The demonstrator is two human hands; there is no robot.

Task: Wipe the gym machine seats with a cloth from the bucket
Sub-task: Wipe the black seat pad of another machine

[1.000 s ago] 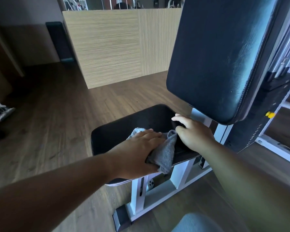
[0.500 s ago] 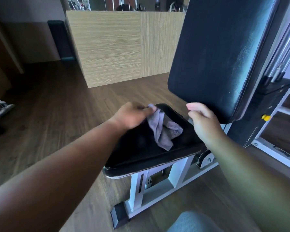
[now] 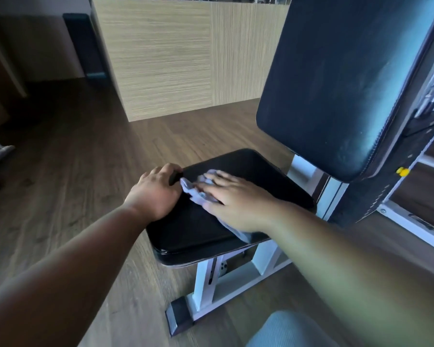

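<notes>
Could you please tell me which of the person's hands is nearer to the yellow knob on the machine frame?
Right. The right hand lies on the seat, closer to the yellow knob; the left hand is beyond it.

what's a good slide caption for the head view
Right hand presses a grey cloth flat on the black seat while the left hand grips its edge.

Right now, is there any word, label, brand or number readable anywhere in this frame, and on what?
None can be read.
Weight stack: small pale marks down its side, too blurred to read.
Seat, backrest, cloth: no print visible.
</notes>
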